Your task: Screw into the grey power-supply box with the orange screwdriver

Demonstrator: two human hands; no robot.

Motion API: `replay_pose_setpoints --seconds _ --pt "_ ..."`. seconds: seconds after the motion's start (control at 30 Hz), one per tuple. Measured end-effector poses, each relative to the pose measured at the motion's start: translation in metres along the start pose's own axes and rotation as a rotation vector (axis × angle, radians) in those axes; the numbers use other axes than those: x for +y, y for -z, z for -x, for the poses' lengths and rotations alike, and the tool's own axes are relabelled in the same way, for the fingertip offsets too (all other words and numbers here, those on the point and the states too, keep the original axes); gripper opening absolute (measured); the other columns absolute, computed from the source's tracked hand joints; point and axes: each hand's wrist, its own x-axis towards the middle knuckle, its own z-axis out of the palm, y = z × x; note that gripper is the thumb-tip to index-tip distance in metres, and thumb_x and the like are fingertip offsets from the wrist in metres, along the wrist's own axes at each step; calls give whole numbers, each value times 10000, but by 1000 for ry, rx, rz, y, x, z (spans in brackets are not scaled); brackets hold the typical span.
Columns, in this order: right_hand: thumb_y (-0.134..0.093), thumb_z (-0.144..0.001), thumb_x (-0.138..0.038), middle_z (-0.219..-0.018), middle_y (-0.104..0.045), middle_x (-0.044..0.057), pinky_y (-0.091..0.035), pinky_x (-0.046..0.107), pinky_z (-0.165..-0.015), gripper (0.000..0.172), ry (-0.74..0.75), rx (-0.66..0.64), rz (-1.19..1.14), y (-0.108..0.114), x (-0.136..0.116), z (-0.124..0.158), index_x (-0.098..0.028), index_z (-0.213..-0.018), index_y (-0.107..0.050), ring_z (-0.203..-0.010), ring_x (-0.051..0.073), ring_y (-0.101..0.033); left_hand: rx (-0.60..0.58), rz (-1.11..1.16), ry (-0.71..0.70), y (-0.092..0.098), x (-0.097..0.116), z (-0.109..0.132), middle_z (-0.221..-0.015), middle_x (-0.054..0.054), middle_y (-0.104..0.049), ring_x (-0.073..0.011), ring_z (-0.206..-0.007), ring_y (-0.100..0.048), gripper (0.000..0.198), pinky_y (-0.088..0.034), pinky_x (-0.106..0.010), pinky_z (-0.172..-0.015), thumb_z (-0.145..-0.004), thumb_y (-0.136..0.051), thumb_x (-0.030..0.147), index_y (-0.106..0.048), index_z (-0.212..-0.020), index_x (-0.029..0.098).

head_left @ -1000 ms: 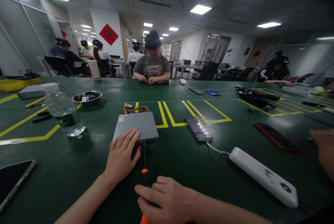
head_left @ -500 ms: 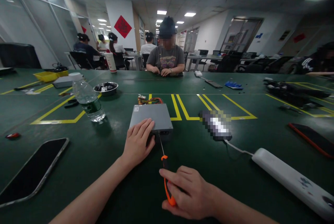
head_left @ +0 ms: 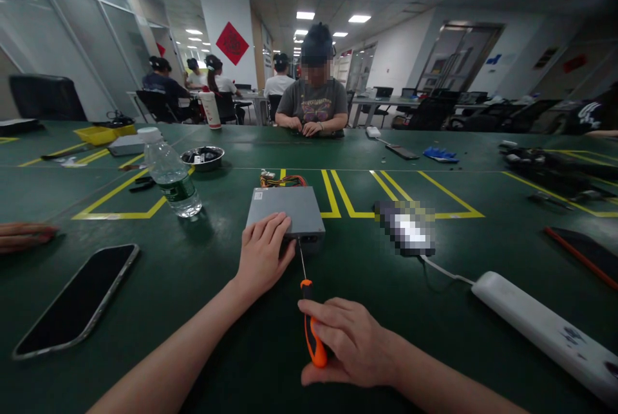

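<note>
A flat grey metal box [head_left: 286, 207] lies on the green table [head_left: 193, 285] with coloured wires [head_left: 277, 179] at its far end. My left hand [head_left: 263, 257] rests flat on the box's near left corner, fingers stretched out. My right hand [head_left: 348, 342] is closed round the orange and black handle of a screwdriver [head_left: 309, 317]. Its thin shaft points away from me and its tip meets the near face of the box.
A water bottle [head_left: 170, 174], a metal bowl of small parts [head_left: 202, 157] and a dark phone [head_left: 77, 300] lie to the left. A white power strip [head_left: 541, 328] lies to the right with its cable. Another person's hand [head_left: 24, 235] shows at the left edge. A person sits opposite [head_left: 313, 102].
The view has shifted left and up. The screwdriver has tilted so more of its shaft and handle shows, tip still at the box. A hand has appeared at the left edge.
</note>
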Motion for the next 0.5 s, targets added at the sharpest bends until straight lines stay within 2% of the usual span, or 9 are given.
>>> replay_pose_setpoints --seconds 0.07,0.17,0.23,0.37,0.43,0.5 --pt "-448 -892 -502 -1061 -619 172 -516 287 -719 398 -9 -53 -1 2 -1 -1 -141 -1059 -466 -852 187 -645 -4 -5 6 0 1 0 -1248 -62 -554 -234 -1166 -459 361 -319 -407 -923 -847 -469 295 -487 -1201 222" --pt "-422 -912 -418 -1107 -593 172 -519 296 -731 342 -21 -166 36 7 -3 -5 -171 -1143 -474 -939 208 -626 -9 -11 16 -1 1 -1 -1245 -60 -555 -229 -1165 -456 344 -314 -402 -918 -855 -460 304 -489 -1186 216" --pt "-423 -920 -383 -1078 -608 175 -520 282 -719 317 -3 -152 54 7 -4 -6 -149 -1122 -497 -888 192 -638 -8 -12 21 -1 1 -1 -1243 -57 -556 -226 -1163 -454 336 -312 -399 -915 -860 -453 308 -488 -1181 215" --pt "-468 -909 -411 -1045 -639 165 -519 255 -660 282 2 -32 30 1 -3 -3 -137 -960 -518 -715 143 -648 4 -12 29 -2 2 0 -1234 -56 -563 -227 -1148 -463 333 -308 -404 -907 -854 -466 319 -492 -1170 218" --pt "-494 -892 -430 -1069 -631 167 -521 265 -706 300 -23 -35 8 -1 -3 -1 -138 -961 -509 -781 158 -655 10 -9 36 -2 2 0 -1229 -59 -566 -231 -1144 -466 328 -305 -409 -903 -852 -471 321 -496 -1164 223" --pt "-505 -886 -405 -1114 -606 171 -522 279 -737 309 -41 -114 16 1 -3 -2 -138 -1043 -504 -872 183 -647 14 -5 42 -2 3 0 -1225 -61 -569 -236 -1143 -467 321 -301 -414 -900 -852 -470 320 -499 -1159 229"
